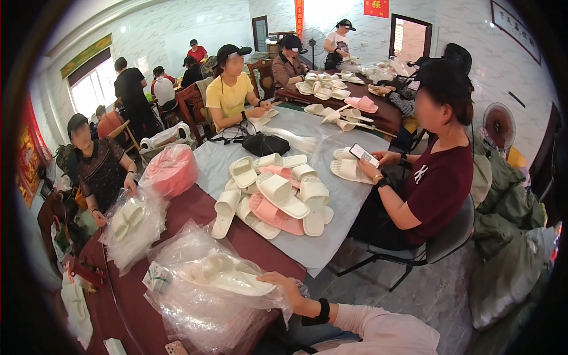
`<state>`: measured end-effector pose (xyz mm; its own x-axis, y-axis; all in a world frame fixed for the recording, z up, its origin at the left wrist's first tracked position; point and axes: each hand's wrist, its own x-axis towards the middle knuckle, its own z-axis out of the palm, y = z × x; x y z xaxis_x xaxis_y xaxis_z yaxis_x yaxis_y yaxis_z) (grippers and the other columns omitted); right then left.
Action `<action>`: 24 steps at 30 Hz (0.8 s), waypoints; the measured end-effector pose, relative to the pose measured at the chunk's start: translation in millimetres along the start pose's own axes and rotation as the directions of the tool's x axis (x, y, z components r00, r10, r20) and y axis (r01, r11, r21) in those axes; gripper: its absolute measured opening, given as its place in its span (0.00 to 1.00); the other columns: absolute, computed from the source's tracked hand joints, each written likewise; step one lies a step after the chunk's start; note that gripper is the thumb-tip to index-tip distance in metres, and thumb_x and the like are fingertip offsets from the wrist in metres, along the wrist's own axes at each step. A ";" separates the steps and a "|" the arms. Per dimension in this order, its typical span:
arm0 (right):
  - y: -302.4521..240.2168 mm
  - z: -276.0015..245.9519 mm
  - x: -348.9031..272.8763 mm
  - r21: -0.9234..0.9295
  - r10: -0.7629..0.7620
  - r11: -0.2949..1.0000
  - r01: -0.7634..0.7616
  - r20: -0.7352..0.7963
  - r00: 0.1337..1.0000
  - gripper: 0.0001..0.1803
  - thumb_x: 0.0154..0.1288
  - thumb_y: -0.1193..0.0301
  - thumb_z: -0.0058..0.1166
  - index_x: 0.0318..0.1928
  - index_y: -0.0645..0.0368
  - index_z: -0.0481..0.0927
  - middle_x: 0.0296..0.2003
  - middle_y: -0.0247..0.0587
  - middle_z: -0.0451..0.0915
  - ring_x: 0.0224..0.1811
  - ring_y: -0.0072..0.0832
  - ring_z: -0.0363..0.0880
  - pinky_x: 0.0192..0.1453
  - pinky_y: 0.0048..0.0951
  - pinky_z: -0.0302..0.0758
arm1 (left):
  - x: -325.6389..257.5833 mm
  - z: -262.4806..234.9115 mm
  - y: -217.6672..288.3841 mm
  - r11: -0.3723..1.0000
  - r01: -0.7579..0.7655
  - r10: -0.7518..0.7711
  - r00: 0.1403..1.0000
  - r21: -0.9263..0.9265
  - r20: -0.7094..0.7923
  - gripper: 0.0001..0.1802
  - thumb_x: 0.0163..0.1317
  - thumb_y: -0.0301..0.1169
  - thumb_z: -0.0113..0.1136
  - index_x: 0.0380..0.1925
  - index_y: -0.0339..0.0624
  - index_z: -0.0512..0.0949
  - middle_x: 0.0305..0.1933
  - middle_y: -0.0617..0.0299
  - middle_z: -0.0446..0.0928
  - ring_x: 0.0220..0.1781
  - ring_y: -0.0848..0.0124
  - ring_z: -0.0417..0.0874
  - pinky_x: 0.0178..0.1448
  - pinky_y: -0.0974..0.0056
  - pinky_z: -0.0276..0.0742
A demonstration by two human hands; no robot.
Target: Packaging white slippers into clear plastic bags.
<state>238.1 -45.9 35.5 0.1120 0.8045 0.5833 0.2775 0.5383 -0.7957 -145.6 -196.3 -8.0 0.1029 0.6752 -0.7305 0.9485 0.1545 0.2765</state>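
At the near edge of the table my right hand (285, 288) reaches in from the lower right, with a dark band on its wrist. Its fingers are closed on the heel end of a white slipper (251, 283). The slipper lies amid a heap of clear plastic bags (195, 307); whether it is inside a bag is hard to tell. Part of the hand is under the film. My left hand is not in view. Beyond the bags lies a pile of white and pink slippers (276, 216) on a grey sheet (322, 242).
A person on the left handles a bagged pair of slippers (127, 222) beside a pink bundle (171, 170). At right a seated person holds a phone (364, 155). Full sacks (503, 272) stand on the floor at right. A second table (378, 109) holds more slippers.
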 end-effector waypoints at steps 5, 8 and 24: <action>-14.6 7.8 -1.8 0.150 0.035 0.988 -0.033 -0.008 0.999 0.17 0.62 0.77 0.50 0.52 0.61 0.75 0.49 0.44 0.77 0.53 0.33 0.75 0.55 0.28 0.72 | -14.4 14.4 10.0 0.995 -0.031 0.005 0.963 -0.093 -0.268 0.28 0.61 0.51 0.53 0.36 0.31 0.79 0.34 0.37 0.78 0.39 0.42 0.79 0.43 0.48 0.72; -19.1 16.2 -4.5 0.358 -0.100 0.927 0.110 -0.048 0.994 0.14 0.66 0.74 0.51 0.51 0.63 0.75 0.50 0.46 0.75 0.54 0.34 0.73 0.55 0.30 0.72 | -35.0 7.1 34.1 0.990 0.084 -0.123 0.911 -0.116 -0.393 0.27 0.62 0.51 0.53 0.38 0.32 0.78 0.36 0.38 0.78 0.41 0.43 0.78 0.46 0.48 0.72; -80.5 84.3 -16.7 0.488 0.114 0.718 -0.497 0.622 0.775 0.20 0.69 0.66 0.51 0.56 0.65 0.69 0.41 0.40 0.78 0.43 0.25 0.76 0.51 0.29 0.72 | 52.4 151.5 -126.3 0.968 0.248 -0.100 0.545 0.046 -0.832 0.39 0.59 0.48 0.57 0.61 0.28 0.61 0.55 0.39 0.72 0.55 0.42 0.73 0.59 0.50 0.69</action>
<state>133.4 -81.5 76.0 -0.4746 0.8410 0.2597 -0.3218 0.1088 -0.9406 -214.6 -289.7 -175.8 -0.2880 0.9530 0.0936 0.9572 0.2836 0.0573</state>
